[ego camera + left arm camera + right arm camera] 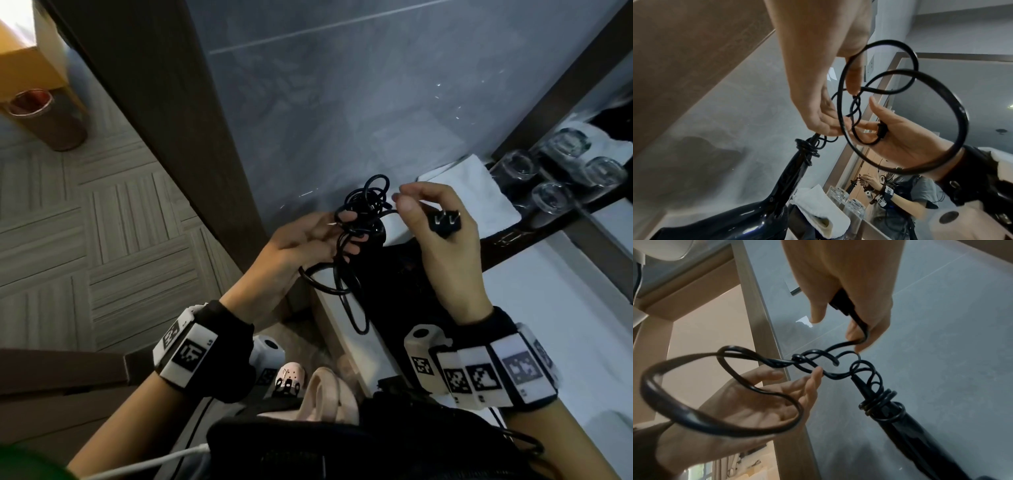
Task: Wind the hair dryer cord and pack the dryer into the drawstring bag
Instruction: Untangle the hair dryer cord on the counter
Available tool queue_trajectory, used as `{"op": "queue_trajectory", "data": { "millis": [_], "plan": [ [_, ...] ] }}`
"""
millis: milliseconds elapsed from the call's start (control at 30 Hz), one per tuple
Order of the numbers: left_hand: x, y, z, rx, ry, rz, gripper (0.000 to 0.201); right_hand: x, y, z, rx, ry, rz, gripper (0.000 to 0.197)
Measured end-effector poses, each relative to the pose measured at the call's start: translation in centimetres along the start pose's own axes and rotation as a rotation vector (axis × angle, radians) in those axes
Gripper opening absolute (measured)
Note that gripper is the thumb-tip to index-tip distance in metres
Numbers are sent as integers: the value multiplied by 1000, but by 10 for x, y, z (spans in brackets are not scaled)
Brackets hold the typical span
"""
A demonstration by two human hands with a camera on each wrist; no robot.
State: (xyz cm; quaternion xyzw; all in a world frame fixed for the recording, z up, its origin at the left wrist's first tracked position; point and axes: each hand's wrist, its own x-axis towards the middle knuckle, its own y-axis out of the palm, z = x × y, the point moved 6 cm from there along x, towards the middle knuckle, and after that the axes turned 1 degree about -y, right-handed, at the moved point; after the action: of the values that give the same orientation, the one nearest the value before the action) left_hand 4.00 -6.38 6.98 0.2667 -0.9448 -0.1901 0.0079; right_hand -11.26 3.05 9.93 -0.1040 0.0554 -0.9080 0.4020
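Observation:
A black hair dryer (748, 219) stands on the white counter with its handle (910, 426) pointing up. Several turns of its black cord (371, 202) are wound round the handle's end. My left hand (349, 229) holds loose cord loops just above the handle, and one big loop (694, 415) hangs round that hand. My right hand (400, 202) grips the plug (445, 222) in its curled fingers, right of the coils; its thumb and forefinger are raised. A white fabric pouch (818, 206), seemingly the drawstring bag, lies behind the dryer.
Upturned drinking glasses (548, 164) stand by a mirror at the back right. The white counter (565, 308) runs along the right; its edge drops to the floor on the left. A dark door frame (154, 102) and a brown waste bin (48, 120) are at the left.

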Motion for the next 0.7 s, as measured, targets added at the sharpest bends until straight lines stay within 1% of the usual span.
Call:
{"op": "queue_trajectory", "data": {
  "millis": [67,133,167,233,300,367,400,467,500,533,600,700],
  "plan": [
    [0,1,1,22,-14,27,57,3,-1,-2,-159,22,-1,54],
    [0,0,3,44,-31,42,65,5,-9,-4,-278,39,-60,59],
    [0,-1,3,55,-32,42,68,6,-14,-5,-282,55,-110,58],
    [0,-3,3,58,-24,38,68,9,-21,-7,-182,94,-164,50],
    [0,-3,2,38,-20,35,64,10,-22,-6,-7,85,-125,34],
    [2,-3,3,25,-19,14,58,12,-19,-1,173,30,-31,20],
    [2,-3,3,32,-20,-3,54,12,-18,2,233,9,18,20],
    [2,-5,4,66,-13,-35,45,12,-13,5,359,-1,102,33],
    [2,-6,4,87,-5,-48,41,12,-10,7,424,18,147,39],
    [1,-7,4,104,4,-59,39,11,-7,7,479,44,185,40],
    [2,-8,5,122,12,-83,38,12,-4,6,515,87,206,34],
    [2,-10,6,132,8,-111,37,12,-3,7,387,69,209,22]
  ]
}}
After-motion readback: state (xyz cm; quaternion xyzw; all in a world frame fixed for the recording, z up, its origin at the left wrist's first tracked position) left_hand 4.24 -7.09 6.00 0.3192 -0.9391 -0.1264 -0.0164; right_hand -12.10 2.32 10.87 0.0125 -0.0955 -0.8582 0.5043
